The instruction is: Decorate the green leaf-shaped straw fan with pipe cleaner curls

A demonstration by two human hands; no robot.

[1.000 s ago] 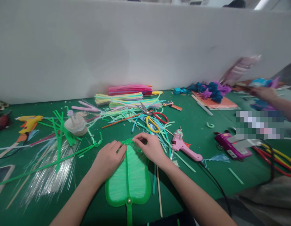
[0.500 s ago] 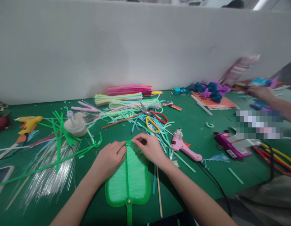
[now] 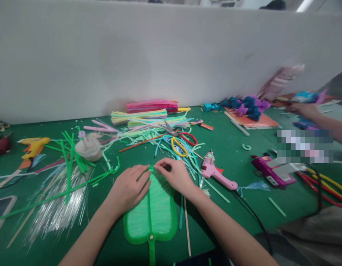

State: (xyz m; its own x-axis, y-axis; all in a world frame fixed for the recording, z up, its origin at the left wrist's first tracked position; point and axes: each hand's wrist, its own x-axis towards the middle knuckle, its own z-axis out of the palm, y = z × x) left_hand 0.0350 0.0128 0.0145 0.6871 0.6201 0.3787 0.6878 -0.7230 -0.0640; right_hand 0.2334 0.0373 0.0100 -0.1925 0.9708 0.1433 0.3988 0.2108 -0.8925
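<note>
Green fan under both hands, fingertips seemingly pinching its top edge

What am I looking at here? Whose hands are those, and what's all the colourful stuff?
The camera sits on a person's head and looks down, so the two arms at the bottom are that person's own. The left hand lies flat on a green leaf-shaped fan. The right hand pinches the fan's top edge. They rest on a green table. Scattered behind are colourful strips, scissors with yellow and red handles, a pink glue gun and a yellow glue gun. The hand at far right belongs to another person.
</note>
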